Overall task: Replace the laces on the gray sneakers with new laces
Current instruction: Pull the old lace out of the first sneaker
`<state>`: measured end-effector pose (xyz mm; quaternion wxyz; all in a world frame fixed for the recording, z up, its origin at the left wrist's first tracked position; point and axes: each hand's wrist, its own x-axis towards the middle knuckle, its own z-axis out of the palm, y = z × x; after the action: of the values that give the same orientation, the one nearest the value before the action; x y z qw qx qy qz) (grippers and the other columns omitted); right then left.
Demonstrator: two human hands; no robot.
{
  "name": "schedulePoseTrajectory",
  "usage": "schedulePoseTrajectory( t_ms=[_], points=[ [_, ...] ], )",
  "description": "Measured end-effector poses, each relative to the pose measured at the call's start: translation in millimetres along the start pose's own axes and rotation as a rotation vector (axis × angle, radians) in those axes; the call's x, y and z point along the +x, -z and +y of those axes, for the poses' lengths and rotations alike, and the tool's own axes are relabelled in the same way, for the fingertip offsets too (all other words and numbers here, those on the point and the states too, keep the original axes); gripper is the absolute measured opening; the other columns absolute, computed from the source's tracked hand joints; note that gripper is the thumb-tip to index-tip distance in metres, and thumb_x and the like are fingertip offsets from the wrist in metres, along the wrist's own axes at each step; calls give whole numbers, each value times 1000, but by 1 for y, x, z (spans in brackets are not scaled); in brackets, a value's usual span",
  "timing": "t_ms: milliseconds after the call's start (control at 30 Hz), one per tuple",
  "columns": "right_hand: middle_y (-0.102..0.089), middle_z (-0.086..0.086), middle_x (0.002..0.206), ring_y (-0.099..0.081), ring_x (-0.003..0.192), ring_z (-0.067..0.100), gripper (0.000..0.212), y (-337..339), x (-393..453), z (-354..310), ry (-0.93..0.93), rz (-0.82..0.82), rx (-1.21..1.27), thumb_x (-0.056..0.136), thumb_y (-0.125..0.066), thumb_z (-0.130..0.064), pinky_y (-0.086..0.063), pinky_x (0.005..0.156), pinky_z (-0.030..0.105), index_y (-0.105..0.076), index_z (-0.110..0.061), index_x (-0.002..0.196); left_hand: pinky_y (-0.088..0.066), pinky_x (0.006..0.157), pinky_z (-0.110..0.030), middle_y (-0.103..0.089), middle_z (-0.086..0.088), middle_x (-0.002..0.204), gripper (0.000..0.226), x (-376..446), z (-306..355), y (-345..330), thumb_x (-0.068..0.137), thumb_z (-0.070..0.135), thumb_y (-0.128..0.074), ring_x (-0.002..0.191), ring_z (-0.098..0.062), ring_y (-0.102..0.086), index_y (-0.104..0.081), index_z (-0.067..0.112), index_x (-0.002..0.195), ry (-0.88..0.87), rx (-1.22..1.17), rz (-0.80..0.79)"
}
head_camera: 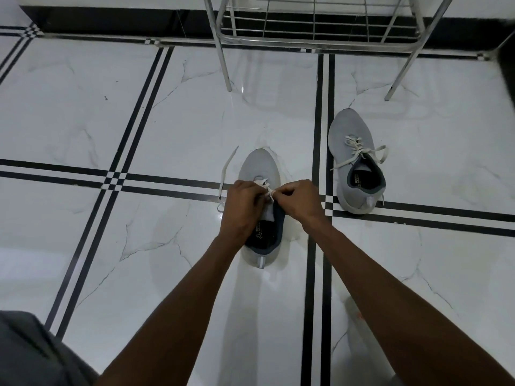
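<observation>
Gray sneakers sit on the floor before us, a glossy spread of white marble-look tiles crossed by paired black stripes, with small checkered squares where the stripes meet. Along the far edge we see a black baseboard under a pale wall.

Starting at our lower left, a patch of gray clothing fills the corner. Moving in, a loose white lace end trails over the tile just left of the near sneaker, which lies toe away from us in the middle of the floor, its dark opening toward us. Both our forearms reach down over its heel and hide much of its tongue and eyelets.

Our left hand has its fingers curled in over the lace at the top of the tongue, pinching it. Our right hand meets it from the other side, fingers bent tight and gripping the same white lace where the two hands touch.

Behind the near shoe, a metal rack of chrome tubing and wire shelving stands by the wall, two of its legs planted on the tile.

Farther right, well apart from our hands, the second sneaker rests across a black stripe, toe pointing away, its off-white laces loosened and spilling to both sides.
</observation>
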<state>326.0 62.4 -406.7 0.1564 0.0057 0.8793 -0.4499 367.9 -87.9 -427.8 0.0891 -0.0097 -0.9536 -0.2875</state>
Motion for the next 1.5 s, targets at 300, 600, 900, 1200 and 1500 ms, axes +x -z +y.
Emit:
schedulePoseTrajectory(
  t_ms=[300,600,900,1200,1500],
  points=[
    [-77,-2,79,-70,75,12,14,5,-6,2,-50,33,-10,83,-69,-16,-60,74,33,-82,-14,81,-54,79,-28,-73,-4,83,20,13,-37,38,92,20,-66,80,-19,-68,-78,4,94,908,-323,523],
    [-65,0,95,-61,87,15,22,-8,4,4,281,61,-122,75,-72,-14,-54,76,33,-68,-15,96,-51,70,-27,-60,1,85,25,-20,7,18,84,25,-77,78,-13,-59,-58,14,97,458,-347,258],
    [-64,2,92,-58,93,19,11,-26,25,-10,459,-133,-502,88,-67,-18,-51,68,37,-77,-15,85,-45,79,-6,-72,12,90,9,-30,3,5,94,16,-69,85,2,-65,-77,15,97,419,-368,206],
    [-74,3,83,-62,77,13,13,-21,23,-1,386,-32,-210,83,-66,-13,-51,74,31,-79,-14,82,-49,80,-9,-74,13,90,9,-32,-4,1,93,19,-70,87,2,-68,-78,16,95,521,-456,237],
    [-72,3,89,-62,81,12,10,-1,24,1,382,55,-101,77,-74,-6,-48,79,24,-78,-11,84,-50,75,-6,-72,14,85,11,-34,-2,1,92,23,-72,82,6,-67,-79,18,98,541,-448,221]
  ],
)
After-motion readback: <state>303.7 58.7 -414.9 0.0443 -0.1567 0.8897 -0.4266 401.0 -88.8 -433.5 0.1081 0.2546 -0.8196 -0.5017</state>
